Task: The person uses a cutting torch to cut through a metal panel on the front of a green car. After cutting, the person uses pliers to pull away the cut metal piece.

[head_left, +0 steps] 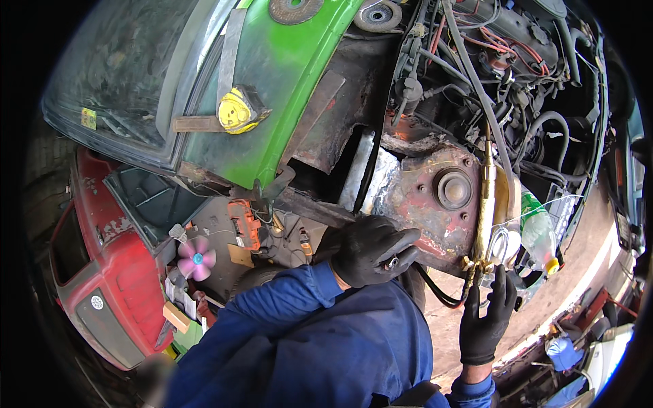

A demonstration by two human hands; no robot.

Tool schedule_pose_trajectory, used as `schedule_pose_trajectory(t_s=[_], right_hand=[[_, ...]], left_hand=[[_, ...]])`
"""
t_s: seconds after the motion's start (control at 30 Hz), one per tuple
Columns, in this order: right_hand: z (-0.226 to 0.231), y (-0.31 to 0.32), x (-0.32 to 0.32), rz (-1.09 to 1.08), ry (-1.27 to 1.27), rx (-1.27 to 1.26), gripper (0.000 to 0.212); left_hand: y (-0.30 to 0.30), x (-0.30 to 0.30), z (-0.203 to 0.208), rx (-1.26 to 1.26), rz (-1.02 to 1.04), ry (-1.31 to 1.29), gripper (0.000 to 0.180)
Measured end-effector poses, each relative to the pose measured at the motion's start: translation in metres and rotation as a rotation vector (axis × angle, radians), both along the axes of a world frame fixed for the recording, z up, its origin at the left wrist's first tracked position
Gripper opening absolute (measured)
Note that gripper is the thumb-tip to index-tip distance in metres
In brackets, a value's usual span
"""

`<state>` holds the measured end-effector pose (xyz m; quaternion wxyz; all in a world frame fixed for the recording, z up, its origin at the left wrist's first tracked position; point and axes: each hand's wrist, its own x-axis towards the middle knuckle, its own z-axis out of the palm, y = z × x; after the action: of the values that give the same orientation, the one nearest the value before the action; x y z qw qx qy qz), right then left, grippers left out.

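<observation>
The fingers of the left hand (367, 255), in a black glove, are curled in around a small metal piece (391, 262), just beside the lower edge of a rusty panel (428, 204). The right hand (483, 333), also gloved, has its fingers loosely parted, tips at the brass valves of the torch (486, 204); whether they press on them I cannot tell. The torch lies along the panel's right edge, its tip toward the engine (500, 41), and dark hoses (435, 289) lead off its lower end. Just right of it leans a clear bottle (536, 231) with a yellow cap. Left of the panel, a tape measure (238, 110) sits on the green fender (289, 95). Farther left are a pink fan (197, 258) and a red vehicle (126, 265).
</observation>
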<state>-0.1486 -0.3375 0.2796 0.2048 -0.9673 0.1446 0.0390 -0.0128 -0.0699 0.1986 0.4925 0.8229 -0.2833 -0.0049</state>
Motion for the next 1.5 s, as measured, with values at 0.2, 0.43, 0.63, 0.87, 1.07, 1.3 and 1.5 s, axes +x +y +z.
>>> schedule_pose_trajectory(t_s=[0.2, 0.43, 0.63, 0.87, 1.07, 1.3, 1.5], right_hand=[[0.012, 0.009, -0.004, -0.022, 0.047, 0.099, 0.066], [0.026, -0.012, -0.007, -0.141, -0.171, -0.061, 0.068], [0.024, -0.084, 0.005, -0.470, -0.378, -0.221, 0.074], [-0.010, -0.132, 0.012, -0.669, -0.290, 0.268, 0.070], [-0.016, -0.126, 0.022, -0.564, -0.233, 0.301, 0.062], [-0.031, -0.104, 0.037, -0.455, -0.211, 0.372, 0.083], [-0.036, -0.121, 0.046, -0.578, -0.155, 0.325, 0.061]], left_hand=[[0.004, 0.005, 0.007, -0.028, -0.032, 0.031, 0.039], [0.004, 0.011, 0.015, 0.006, -0.208, -0.070, 0.038], [-0.010, 0.015, -0.002, 0.014, -0.197, -0.061, 0.034], [-0.009, 0.014, -0.007, 0.019, -0.195, -0.075, 0.032], [-0.007, 0.015, -0.005, 0.088, -0.248, -0.028, 0.043], [-0.008, 0.017, -0.004, 0.153, -0.286, -0.012, 0.044], [-0.011, 0.018, -0.006, 0.158, -0.284, -0.038, 0.047]])
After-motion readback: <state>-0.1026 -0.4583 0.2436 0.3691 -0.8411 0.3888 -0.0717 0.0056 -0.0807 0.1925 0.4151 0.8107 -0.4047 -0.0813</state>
